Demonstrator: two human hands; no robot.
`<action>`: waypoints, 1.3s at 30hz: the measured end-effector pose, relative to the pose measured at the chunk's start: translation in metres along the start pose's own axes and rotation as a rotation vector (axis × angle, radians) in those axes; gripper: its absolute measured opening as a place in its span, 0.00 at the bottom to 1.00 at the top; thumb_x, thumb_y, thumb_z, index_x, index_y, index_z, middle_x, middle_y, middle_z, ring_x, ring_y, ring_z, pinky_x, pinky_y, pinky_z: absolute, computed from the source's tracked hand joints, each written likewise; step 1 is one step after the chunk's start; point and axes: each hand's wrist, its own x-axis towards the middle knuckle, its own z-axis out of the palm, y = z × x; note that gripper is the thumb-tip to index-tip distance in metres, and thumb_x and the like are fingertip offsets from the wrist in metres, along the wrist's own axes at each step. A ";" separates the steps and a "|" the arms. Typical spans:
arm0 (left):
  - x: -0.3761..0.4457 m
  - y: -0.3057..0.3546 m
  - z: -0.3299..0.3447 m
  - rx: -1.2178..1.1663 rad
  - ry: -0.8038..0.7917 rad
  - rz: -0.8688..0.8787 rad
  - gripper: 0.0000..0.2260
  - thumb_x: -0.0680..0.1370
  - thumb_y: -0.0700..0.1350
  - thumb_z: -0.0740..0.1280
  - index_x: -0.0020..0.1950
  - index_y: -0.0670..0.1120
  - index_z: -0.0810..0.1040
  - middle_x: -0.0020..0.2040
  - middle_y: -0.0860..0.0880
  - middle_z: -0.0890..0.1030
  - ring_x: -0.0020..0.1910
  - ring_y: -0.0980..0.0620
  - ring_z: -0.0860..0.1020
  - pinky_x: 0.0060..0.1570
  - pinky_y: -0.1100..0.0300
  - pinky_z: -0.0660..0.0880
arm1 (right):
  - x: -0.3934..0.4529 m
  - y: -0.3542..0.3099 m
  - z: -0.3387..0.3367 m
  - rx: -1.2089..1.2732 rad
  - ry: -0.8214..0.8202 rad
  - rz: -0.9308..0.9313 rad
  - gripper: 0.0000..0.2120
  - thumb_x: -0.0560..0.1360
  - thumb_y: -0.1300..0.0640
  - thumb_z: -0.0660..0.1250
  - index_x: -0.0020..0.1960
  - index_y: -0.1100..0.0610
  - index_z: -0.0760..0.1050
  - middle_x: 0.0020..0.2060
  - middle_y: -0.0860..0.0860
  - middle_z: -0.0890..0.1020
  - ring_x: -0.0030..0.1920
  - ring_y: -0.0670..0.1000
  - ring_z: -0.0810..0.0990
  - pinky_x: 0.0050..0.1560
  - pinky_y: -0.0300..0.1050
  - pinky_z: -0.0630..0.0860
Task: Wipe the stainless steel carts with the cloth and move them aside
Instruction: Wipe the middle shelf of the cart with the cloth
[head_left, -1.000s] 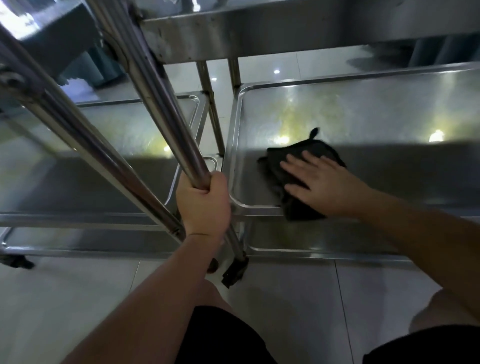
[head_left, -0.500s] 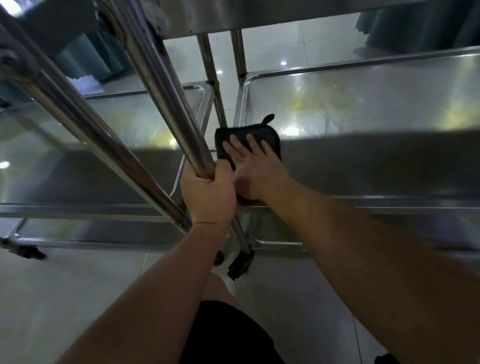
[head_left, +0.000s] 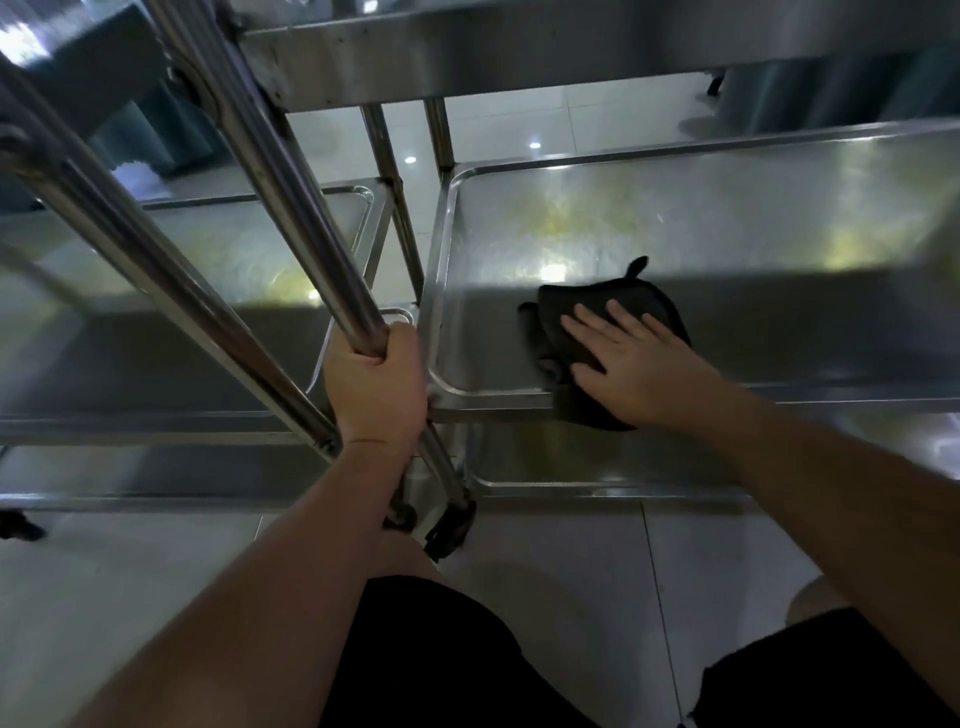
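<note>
Two stainless steel carts stand side by side. My left hand (head_left: 376, 384) is shut around the slanting corner post (head_left: 291, 208) of the right cart. On that cart's middle shelf (head_left: 701, 218), near its front left corner, lies a black cloth (head_left: 602, 306). My right hand (head_left: 639, 369) lies flat on the cloth with fingers spread, pressing it onto the steel. Part of the cloth hangs over the shelf's front rim. The left cart's shelf (head_left: 208, 249) lies level with it, just left of the post.
The top shelf (head_left: 519, 47) overhangs the work area. A lower shelf (head_left: 597, 467) sits under the wiped one. Black casters (head_left: 449, 525) rest on the pale tiled floor by my knees. Dark curtains (head_left: 831, 88) hang at the back.
My right hand slid the cloth left into the shelf's corner beside the post, then back right along the front. My left hand kept its grip on the post.
</note>
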 end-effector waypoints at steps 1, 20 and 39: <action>-0.001 0.001 0.000 -0.004 0.002 -0.007 0.10 0.71 0.51 0.67 0.41 0.45 0.72 0.28 0.49 0.75 0.24 0.53 0.73 0.23 0.61 0.72 | -0.005 0.005 -0.001 0.003 0.002 0.011 0.38 0.75 0.30 0.36 0.83 0.37 0.40 0.83 0.36 0.43 0.83 0.46 0.40 0.79 0.50 0.38; -0.003 0.011 0.001 0.017 0.011 -0.067 0.14 0.67 0.55 0.66 0.42 0.44 0.73 0.28 0.48 0.75 0.24 0.54 0.73 0.23 0.63 0.69 | -0.009 -0.083 0.019 -0.097 0.091 -0.322 0.31 0.85 0.37 0.52 0.85 0.41 0.48 0.84 0.39 0.50 0.84 0.48 0.45 0.82 0.53 0.43; -0.126 -0.061 -0.025 0.550 -0.154 -0.174 0.18 0.76 0.43 0.75 0.63 0.46 0.72 0.58 0.48 0.71 0.58 0.42 0.74 0.58 0.49 0.71 | -0.091 0.084 -0.004 -0.188 0.134 -0.098 0.34 0.82 0.33 0.54 0.84 0.40 0.47 0.83 0.37 0.52 0.84 0.45 0.47 0.83 0.50 0.46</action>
